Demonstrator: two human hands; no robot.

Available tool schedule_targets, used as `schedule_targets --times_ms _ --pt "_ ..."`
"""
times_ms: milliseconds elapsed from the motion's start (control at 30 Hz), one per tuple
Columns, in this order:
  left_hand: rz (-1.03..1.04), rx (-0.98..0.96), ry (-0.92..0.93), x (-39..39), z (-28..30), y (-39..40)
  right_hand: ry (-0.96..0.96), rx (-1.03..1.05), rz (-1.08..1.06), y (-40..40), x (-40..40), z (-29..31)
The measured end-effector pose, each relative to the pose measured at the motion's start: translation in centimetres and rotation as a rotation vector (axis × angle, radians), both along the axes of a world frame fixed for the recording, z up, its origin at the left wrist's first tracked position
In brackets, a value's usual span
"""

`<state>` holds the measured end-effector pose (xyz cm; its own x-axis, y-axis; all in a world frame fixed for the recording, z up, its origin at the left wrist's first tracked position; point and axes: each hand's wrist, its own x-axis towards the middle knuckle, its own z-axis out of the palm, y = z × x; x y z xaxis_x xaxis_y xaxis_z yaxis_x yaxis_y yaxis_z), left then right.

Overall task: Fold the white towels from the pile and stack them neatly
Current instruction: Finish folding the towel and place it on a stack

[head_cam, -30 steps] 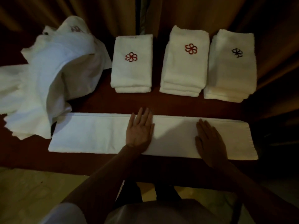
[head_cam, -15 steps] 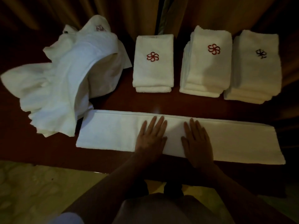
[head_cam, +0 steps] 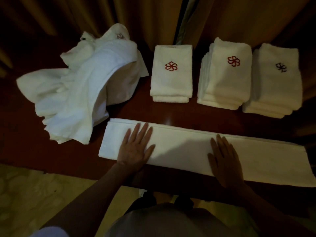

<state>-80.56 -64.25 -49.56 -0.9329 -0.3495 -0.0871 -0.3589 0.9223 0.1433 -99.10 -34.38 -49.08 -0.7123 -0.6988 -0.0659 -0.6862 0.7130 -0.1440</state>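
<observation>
Spanning most of the view, the dark reddish table point(head_cam: 179, 115) carries everything you are working with, backed by tan curtains point(head_cam: 239, 17) and edged below by a pale patterned floor point(head_cam: 34, 199). Largest on it is the pile of unfolded white towels point(head_cam: 73, 93), heaped loosely at the left rear corner, one end draped toward the near edge. Next comes the long folded towel point(head_cam: 188, 147), laid as a flat strip along the near edge, its left end just beside the pile. Behind it stand three stacks of folded towels: the right stack point(head_cam: 277, 86) (black emblem on top) touching the middle stack point(head_cam: 225, 79), which bears a red emblem, and the left stack point(head_cam: 171, 77), also red-marked, lower and set apart from them. Your left hand point(head_cam: 136, 147) lies flat on the strip near its left end, fingers straight and slightly spread. Your right hand point(head_cam: 224, 161) presses flat on the strip right of centre, fingers straight and together; it holds nothing.
</observation>
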Motion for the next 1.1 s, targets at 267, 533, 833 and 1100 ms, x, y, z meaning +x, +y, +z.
schedule_targets --times_ms 267,533,833,1100 --pt "0.115 -0.017 -0.005 2.9 0.2 -4.1 0.022 0.006 0.008 1.7 -0.8 0.7" --pt "0.662 0.374 0.276 1.0 1.4 -5.4 0.005 -0.100 0.032 -9.3 3.9 2.0" --pt "0.752 0.357 -0.006 1.0 2.8 -7.9 0.033 0.039 0.104 -11.2 6.7 -0.1" --pt "0.766 0.438 0.092 2.0 2.5 -6.4 -0.025 0.010 0.321 -13.7 9.8 0.4"
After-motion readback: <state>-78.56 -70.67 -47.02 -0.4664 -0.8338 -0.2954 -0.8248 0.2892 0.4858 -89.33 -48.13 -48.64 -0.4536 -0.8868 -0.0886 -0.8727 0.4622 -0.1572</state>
